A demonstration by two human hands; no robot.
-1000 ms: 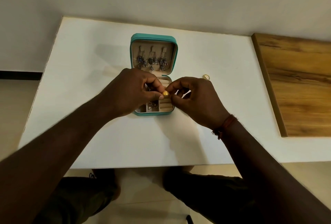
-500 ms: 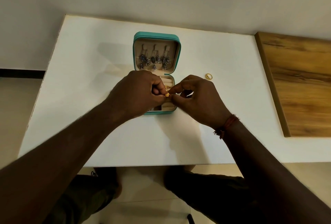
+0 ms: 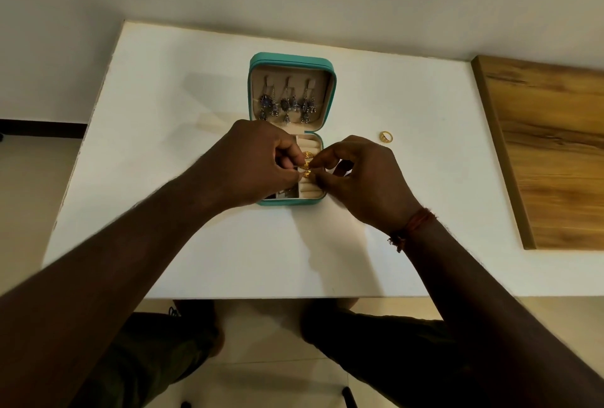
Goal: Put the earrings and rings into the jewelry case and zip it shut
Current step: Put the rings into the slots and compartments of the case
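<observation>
A teal jewelry case (image 3: 292, 60) lies open on the white table (image 3: 183, 87). Dark dangling earrings (image 3: 287, 106) hang in its raised lid. Its beige ring rolls hold gold rings (image 3: 307, 155). My left hand (image 3: 258, 162) and my right hand (image 3: 359, 175) meet over the rolls, and their fingertips pinch one gold ring (image 3: 307, 173) down among the rolls. My left hand hides the case's left compartments. One more gold ring (image 3: 386, 137) lies loose on the table, right of the case.
A wooden board (image 3: 552, 153) lies along the table's right side. A pale wall runs behind the table's far edge. My knees and the tiled floor show below the near edge.
Both hands have lowered the pinched gold ring slightly, into the ring rolls. The view has shifted a little; the case and loose ring stay where they were.
</observation>
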